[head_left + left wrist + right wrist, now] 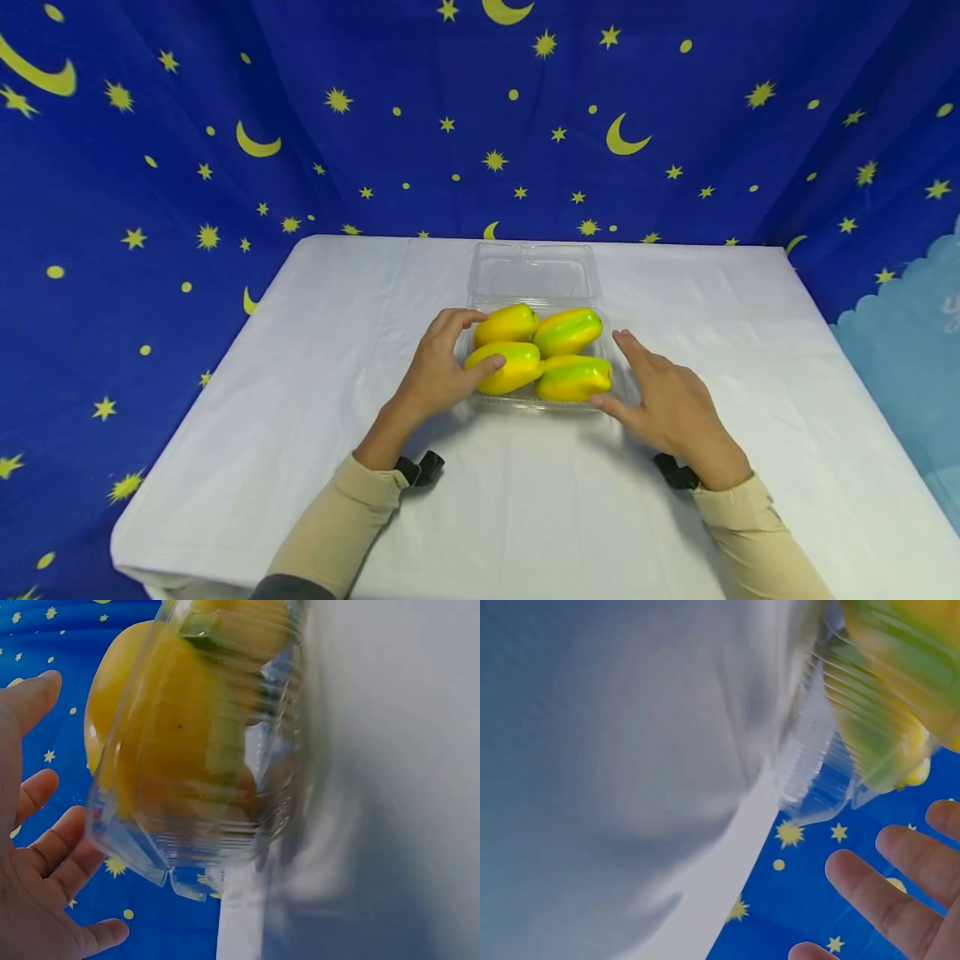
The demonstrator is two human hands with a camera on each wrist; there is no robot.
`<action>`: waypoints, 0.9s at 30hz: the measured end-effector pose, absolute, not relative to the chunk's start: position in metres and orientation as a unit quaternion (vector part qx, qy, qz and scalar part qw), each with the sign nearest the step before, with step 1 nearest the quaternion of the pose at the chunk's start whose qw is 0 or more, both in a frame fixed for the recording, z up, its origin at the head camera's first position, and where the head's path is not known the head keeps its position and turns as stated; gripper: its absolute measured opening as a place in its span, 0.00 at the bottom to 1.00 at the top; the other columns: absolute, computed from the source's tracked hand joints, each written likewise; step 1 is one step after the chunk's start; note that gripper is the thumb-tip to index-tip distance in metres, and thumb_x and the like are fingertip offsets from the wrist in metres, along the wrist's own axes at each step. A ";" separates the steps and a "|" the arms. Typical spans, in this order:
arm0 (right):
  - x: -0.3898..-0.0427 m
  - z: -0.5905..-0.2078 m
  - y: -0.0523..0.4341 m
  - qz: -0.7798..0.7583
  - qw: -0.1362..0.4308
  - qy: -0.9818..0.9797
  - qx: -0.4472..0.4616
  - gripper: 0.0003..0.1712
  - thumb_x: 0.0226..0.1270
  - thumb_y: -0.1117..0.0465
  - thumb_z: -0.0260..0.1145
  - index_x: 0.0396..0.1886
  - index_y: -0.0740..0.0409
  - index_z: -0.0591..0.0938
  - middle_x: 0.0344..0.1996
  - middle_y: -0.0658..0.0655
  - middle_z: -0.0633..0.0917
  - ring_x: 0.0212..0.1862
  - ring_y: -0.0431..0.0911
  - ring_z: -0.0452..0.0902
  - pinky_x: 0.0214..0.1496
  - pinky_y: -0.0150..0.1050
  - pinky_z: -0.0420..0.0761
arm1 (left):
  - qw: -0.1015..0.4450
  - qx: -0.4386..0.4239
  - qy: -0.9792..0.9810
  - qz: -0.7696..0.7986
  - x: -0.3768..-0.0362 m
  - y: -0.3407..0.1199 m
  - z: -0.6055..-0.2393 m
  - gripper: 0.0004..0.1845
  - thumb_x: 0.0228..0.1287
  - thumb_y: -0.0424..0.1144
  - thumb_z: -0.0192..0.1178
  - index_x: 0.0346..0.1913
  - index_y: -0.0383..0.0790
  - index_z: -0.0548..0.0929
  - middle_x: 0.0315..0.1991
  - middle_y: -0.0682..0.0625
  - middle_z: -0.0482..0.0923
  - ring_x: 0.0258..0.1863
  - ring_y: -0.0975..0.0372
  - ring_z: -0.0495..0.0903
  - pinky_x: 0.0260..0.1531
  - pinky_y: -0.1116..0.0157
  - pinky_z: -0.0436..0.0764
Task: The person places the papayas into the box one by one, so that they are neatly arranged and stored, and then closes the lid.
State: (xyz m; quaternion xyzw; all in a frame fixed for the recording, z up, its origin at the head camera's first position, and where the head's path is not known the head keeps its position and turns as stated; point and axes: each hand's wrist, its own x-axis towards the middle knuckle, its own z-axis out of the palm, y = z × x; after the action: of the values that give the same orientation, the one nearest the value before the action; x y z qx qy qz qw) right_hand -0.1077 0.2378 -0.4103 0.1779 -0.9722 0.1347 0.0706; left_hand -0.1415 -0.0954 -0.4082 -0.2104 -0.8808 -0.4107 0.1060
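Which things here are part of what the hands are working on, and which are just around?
In hand:
clear tray
four yellow-green peppers
open lid
left hand, touching a pepper
right hand, at the tray's edge

Just around:
white tablecloth
starry blue backdrop

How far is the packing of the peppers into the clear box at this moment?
Done: four yellow-green peppers sit in the clear box. In hand: left hand touches the near-left pepper; right hand is at the box's right corner. Left: the lid lies open behind.
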 end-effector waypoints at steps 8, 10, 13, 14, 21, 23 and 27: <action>-0.116 -0.390 0.243 0.138 0.046 -0.974 0.172 0.53 0.64 0.25 0.57 0.79 0.50 0.60 0.71 0.64 0.73 0.61 0.65 0.78 0.52 0.65 0.79 | 0.115 -0.215 -0.884 -0.398 -0.156 -0.102 -0.391 0.31 0.63 0.58 0.66 0.66 0.51 0.73 0.64 0.50 0.71 0.63 0.56 0.71 0.63 0.49 0.73; -0.119 -0.385 0.243 0.139 0.043 -0.974 0.172 0.50 0.66 0.26 0.56 0.79 0.50 0.61 0.73 0.63 0.71 0.63 0.65 0.76 0.54 0.65 0.78 | 0.122 -0.211 -0.886 -0.394 -0.161 -0.105 -0.384 0.30 0.64 0.57 0.66 0.66 0.52 0.73 0.64 0.50 0.71 0.64 0.56 0.71 0.64 0.48 0.73; -0.125 -0.379 0.244 0.147 0.045 -0.973 0.171 0.48 0.68 0.28 0.56 0.78 0.50 0.63 0.74 0.62 0.69 0.66 0.65 0.73 0.57 0.66 0.77 | 0.133 -0.208 -0.888 -0.387 -0.168 -0.111 -0.374 0.30 0.63 0.56 0.67 0.66 0.53 0.74 0.64 0.50 0.71 0.64 0.56 0.71 0.64 0.49 0.73; -0.127 -0.377 0.245 0.151 0.049 -0.973 0.168 0.47 0.68 0.29 0.57 0.78 0.51 0.63 0.74 0.62 0.69 0.66 0.65 0.73 0.57 0.66 0.77 | 0.136 -0.208 -0.889 -0.386 -0.171 -0.112 -0.371 0.30 0.63 0.56 0.67 0.66 0.53 0.74 0.64 0.50 0.71 0.64 0.56 0.72 0.64 0.49 0.73; -0.140 -0.370 0.249 0.170 0.060 -0.972 0.153 0.48 0.69 0.30 0.57 0.78 0.53 0.62 0.73 0.65 0.70 0.69 0.66 0.69 0.63 0.67 0.73 | 0.138 -0.219 -0.887 -0.382 -0.185 -0.115 -0.358 0.32 0.62 0.57 0.68 0.67 0.51 0.74 0.63 0.49 0.72 0.64 0.56 0.72 0.63 0.48 0.74; -0.145 -0.369 0.248 0.175 0.065 -0.971 0.153 0.48 0.69 0.30 0.57 0.78 0.54 0.63 0.73 0.65 0.70 0.69 0.66 0.69 0.63 0.67 0.72 | 0.141 -0.218 -0.887 -0.382 -0.190 -0.115 -0.357 0.32 0.62 0.57 0.68 0.67 0.52 0.74 0.62 0.49 0.73 0.62 0.56 0.73 0.62 0.49 0.74; -0.154 -0.372 0.246 0.189 0.068 -0.968 0.149 0.47 0.69 0.31 0.58 0.77 0.55 0.64 0.72 0.65 0.71 0.69 0.65 0.70 0.63 0.66 0.73 | 0.142 -0.220 -0.886 -0.384 -0.201 -0.117 -0.361 0.31 0.62 0.57 0.68 0.66 0.52 0.75 0.60 0.48 0.74 0.60 0.56 0.74 0.60 0.50 0.75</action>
State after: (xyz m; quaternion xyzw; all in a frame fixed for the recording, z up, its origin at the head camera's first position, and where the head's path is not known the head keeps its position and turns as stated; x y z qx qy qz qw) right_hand -0.1536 0.2462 -0.3719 0.1492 -0.9683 0.1885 0.0678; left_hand -0.2007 -0.1166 -0.3613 -0.2196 -0.8855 -0.3840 0.1421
